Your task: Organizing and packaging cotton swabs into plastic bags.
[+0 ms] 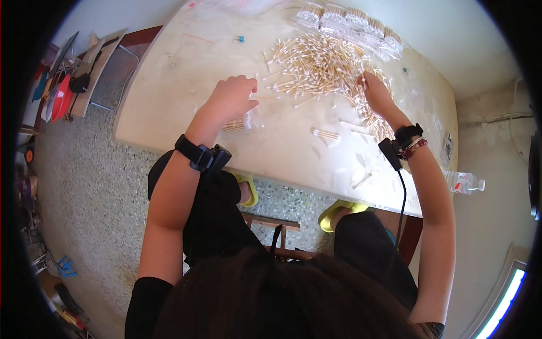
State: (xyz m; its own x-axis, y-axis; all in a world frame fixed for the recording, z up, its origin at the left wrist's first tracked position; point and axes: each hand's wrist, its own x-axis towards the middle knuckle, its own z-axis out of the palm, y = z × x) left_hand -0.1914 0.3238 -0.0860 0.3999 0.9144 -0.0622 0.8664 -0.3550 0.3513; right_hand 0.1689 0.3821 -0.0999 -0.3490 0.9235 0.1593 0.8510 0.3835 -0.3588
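A loose heap of cotton swabs with white tips and pale sticks spreads over the table. At its right edge my right hand is closed, fingertips pinched on cotton swabs, though how many is hidden. To the left of the heap, my left hand hovers over a clear bag of swabs, its thumb and fingers apart. The palm is turned away, so contact with the bag cannot be made out. A small bundle of swabs lies between my hands, nearer to me.
Filled clear packs of swabs line the far edge of the pale table. A few stray swabs lie near the front edge. A plastic bottle shows beyond the right edge. A black cable hangs from my right wrist.
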